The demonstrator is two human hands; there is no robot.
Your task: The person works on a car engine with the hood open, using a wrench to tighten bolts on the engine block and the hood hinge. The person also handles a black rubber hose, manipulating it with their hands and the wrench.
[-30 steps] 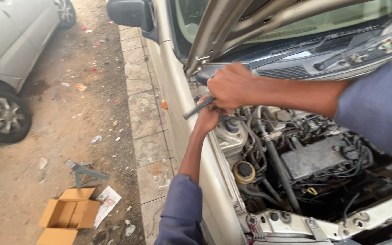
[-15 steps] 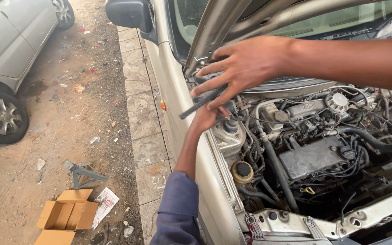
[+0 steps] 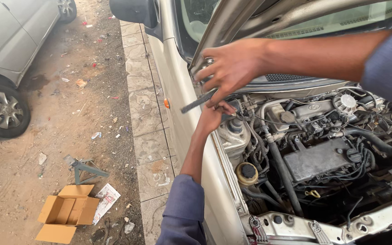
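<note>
Hands at open car engine bay, outdoor dirt lot

Right hand [image 3: 232,68] comes in from 2 o'clock of frame, fingers curled loosely, thumb and forefinger pinching the upper end of a dark flat tool [image 3: 199,100] near the hood hinge. Tool slants down toward 8 o'clock and sticks out over the fender. Left hand [image 3: 214,115] reaches up from 6 o'clock, blue sleeve [image 3: 184,208] at the bottom edge, fingers closed in a fist right under the tool, at the inner fender edge; cannot tell what it grips, if anything. The two hands nearly touch.

Engine bay [image 3: 318,154] fills the 3 to 5 o'clock area: black hoses, wires, a dark rectangular cover, a round yellowish reservoir with black cap [image 3: 247,172] at 6 o'clock of the left hand. Raised hood [image 3: 250,18] runs across 12 to 1 o'clock, windshield behind it.

Ground: sandy dirt with scattered litter at 9 o'clock, a strip of paving slabs [image 3: 146,113] beside the car. Open cardboard box [image 3: 66,218] at 7 o'clock, a paper sheet just beside it, a small metal stand [image 3: 85,168] just above. Second silver car with wheel [image 3: 1,111] at 9 to 10 o'clock.
</note>
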